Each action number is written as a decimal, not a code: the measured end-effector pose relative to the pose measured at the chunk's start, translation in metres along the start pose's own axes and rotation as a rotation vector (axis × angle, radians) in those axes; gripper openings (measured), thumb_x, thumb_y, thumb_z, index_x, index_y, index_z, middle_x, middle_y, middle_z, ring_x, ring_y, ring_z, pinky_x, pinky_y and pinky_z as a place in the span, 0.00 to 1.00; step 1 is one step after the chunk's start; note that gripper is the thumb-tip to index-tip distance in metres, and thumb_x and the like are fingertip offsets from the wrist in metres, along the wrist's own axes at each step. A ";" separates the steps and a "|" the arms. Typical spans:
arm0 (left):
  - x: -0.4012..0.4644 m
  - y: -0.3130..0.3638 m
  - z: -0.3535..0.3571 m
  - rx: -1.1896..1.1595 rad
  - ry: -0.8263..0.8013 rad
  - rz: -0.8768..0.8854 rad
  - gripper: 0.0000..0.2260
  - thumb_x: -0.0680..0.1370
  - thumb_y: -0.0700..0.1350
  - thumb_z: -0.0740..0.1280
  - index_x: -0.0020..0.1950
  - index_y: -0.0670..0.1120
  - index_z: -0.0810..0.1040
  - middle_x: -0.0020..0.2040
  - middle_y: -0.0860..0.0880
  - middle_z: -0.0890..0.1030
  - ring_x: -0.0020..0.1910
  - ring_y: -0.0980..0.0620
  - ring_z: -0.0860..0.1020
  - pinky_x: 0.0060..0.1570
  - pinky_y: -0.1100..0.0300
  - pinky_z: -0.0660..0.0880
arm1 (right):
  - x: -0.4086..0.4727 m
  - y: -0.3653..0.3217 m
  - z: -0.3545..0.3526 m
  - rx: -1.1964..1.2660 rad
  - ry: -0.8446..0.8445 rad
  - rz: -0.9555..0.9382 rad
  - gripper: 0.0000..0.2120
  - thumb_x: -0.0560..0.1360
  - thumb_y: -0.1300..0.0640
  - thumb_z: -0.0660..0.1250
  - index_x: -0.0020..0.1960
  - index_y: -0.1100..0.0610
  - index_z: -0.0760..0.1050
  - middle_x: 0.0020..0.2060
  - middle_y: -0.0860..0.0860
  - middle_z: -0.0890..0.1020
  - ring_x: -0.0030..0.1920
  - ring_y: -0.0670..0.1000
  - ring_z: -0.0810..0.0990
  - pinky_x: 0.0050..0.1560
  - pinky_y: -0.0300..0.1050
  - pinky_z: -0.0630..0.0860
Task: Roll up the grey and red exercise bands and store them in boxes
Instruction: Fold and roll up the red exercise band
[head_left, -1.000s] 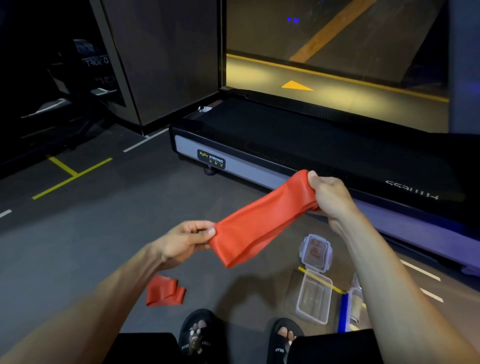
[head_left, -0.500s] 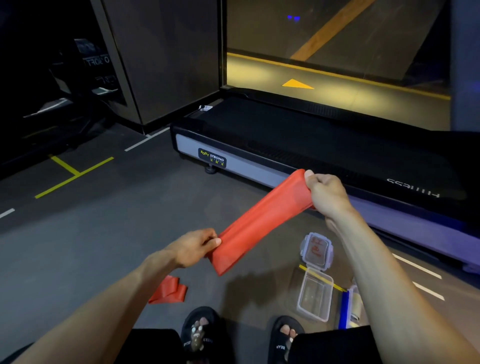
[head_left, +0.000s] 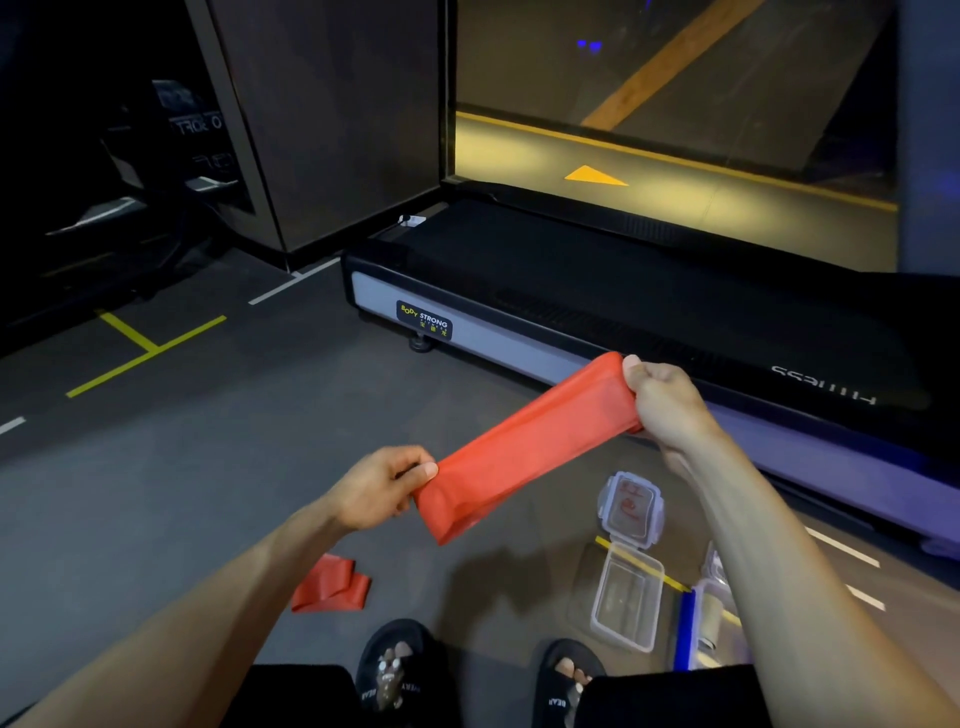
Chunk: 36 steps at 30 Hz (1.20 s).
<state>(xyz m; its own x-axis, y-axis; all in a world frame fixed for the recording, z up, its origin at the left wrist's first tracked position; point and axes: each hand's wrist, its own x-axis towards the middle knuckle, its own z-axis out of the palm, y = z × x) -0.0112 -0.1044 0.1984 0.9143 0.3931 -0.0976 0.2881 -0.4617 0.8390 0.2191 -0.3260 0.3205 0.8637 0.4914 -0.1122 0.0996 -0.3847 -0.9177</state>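
Both hands are on the red band (head_left: 524, 447) now: the left hand (head_left: 382, 488) pinches the low near end, the right hand (head_left: 662, 402) grips the far end up by the treadmill (head_left: 597, 312). Compared with a second ago it's been pulled out flatter and tighter, less droopy, so I'd guess it's getting smoothed before rolling starts. No roll yet. Another red band (head_left: 332, 584) sits folded on the floor (head_left: 182, 467) by the left forearm. An open clear box (head_left: 628, 597) waits on the floor near the right foot, lid (head_left: 631, 509) flipped back.
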 end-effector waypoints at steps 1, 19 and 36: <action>0.001 0.000 0.000 -0.016 -0.011 0.011 0.12 0.84 0.46 0.64 0.41 0.54 0.78 0.32 0.57 0.75 0.31 0.56 0.74 0.34 0.61 0.75 | 0.001 0.002 -0.002 -0.011 0.010 0.003 0.18 0.86 0.47 0.56 0.40 0.54 0.68 0.33 0.53 0.67 0.36 0.53 0.67 0.43 0.48 0.65; 0.003 -0.011 -0.011 0.364 0.100 0.144 0.09 0.84 0.53 0.63 0.45 0.53 0.76 0.39 0.57 0.79 0.40 0.57 0.77 0.47 0.58 0.75 | -0.011 0.008 -0.007 0.300 -0.374 0.093 0.24 0.78 0.43 0.67 0.58 0.65 0.79 0.37 0.55 0.79 0.34 0.50 0.77 0.33 0.45 0.72; 0.005 -0.005 -0.007 0.431 0.064 0.172 0.23 0.78 0.68 0.53 0.47 0.51 0.76 0.39 0.57 0.78 0.40 0.56 0.76 0.46 0.61 0.72 | -0.026 0.004 -0.006 0.514 -0.403 0.076 0.26 0.77 0.49 0.66 0.63 0.70 0.78 0.60 0.70 0.80 0.52 0.60 0.82 0.47 0.50 0.83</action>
<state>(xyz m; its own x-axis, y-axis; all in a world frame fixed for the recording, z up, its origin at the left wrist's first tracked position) -0.0101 -0.0946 0.1975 0.9437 0.3238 0.0680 0.2380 -0.8072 0.5402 0.1995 -0.3448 0.3221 0.5966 0.7701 -0.2258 -0.2894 -0.0560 -0.9556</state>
